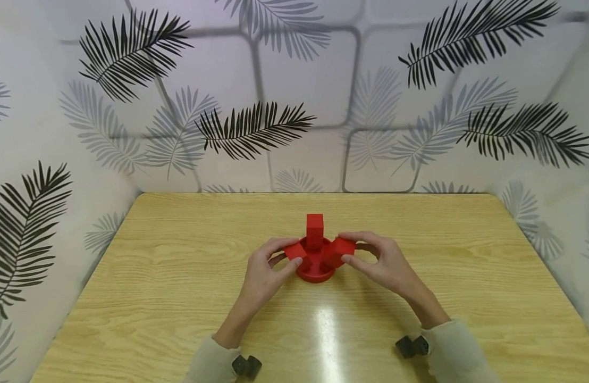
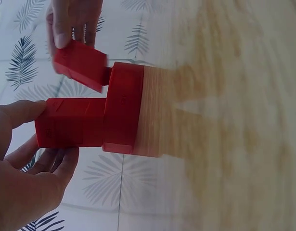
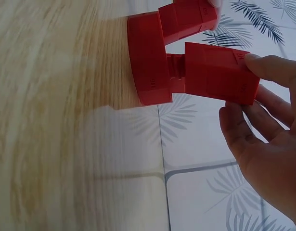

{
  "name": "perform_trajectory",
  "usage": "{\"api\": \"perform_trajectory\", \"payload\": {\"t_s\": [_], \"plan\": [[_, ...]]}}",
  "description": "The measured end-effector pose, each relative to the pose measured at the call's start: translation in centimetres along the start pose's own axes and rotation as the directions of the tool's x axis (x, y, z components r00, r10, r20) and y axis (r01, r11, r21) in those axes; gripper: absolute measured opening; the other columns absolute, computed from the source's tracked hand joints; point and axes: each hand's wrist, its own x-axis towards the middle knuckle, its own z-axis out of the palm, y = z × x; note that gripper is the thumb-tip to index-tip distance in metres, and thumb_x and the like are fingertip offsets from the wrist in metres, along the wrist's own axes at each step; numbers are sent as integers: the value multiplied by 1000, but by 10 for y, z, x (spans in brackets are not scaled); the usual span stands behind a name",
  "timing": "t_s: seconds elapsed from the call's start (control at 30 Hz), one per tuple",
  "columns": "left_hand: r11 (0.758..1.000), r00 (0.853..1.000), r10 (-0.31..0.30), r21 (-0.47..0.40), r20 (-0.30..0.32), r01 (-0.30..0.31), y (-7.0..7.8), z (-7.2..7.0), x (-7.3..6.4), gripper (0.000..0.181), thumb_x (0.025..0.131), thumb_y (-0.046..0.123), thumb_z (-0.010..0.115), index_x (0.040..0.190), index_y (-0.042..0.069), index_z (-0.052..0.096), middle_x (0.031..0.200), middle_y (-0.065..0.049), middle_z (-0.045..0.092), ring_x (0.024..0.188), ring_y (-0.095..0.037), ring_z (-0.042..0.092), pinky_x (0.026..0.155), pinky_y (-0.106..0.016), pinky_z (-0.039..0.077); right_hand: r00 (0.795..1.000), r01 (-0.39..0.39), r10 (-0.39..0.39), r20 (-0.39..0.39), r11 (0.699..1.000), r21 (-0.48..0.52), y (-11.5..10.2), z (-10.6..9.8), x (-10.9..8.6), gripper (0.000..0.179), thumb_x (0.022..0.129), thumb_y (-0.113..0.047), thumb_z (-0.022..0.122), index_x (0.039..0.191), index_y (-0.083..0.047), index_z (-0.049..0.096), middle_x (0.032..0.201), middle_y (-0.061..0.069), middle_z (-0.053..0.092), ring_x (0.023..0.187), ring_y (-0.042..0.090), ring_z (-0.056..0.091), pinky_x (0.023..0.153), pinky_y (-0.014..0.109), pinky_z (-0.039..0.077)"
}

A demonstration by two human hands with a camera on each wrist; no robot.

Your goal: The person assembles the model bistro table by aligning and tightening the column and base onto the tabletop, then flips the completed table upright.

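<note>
A round red base (image 1: pixel 316 277) with a raised rim stands on the table, with red blocks upright on it. My left hand (image 1: pixel 266 274) pinches the left block (image 2: pixel 73 122) at its top between thumb and fingers; its lower end meets the base's rim. Thumb and fingers of my right hand (image 1: pixel 383 260) grip the right block (image 3: pixel 217 72). That block leans outward, and a narrower red stem (image 3: pixel 175 72) shows between it and the base. A third red block (image 1: pixel 315 226) stands at the back of the base, touched by neither hand.
The light wooden table (image 1: pixel 179 255) runs back to a wall (image 1: pixel 304 80) covered in leaf-patterned sheeting. Both sleeves (image 1: pixel 459 351) carry small black devices (image 1: pixel 246 367) at the wrists. Glare lies on the tabletop in front of the base.
</note>
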Motion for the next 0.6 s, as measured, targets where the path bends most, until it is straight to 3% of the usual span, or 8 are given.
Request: {"api": "perform_trajectory", "payload": {"t_s": [0.13,0.43,0.6], "plan": [[1000,1000,-4,-2,1,4,-2,1,0,38,89,-2,77,125,-7,67,124,-14,66,115,-29,64,100,-43,55,1000,-5,5,-7,1000,-10,1,6,0,41,89,-7,81,128,-5,70,125,7,70,111,25,67,101,49,53],[1000,1000,-20,-6,0,20,0,1,0,37,89,-2,77,125,-6,67,124,-13,66,115,-28,64,101,-43,54,1000,-15,15,15,1000,12,0,5,1,44,88,-8,82,130,-6,68,126,8,70,115,23,66,101,38,54],[1000,1000,-27,-12,1,27,-1,1,0,37,89,-2,77,125,-6,67,125,-14,66,115,-29,64,101,-44,54,998,-3,3,59,1000,-7,0,0,0,49,86,-11,84,132,-7,68,128,8,69,114,25,67,100,45,54]]}}
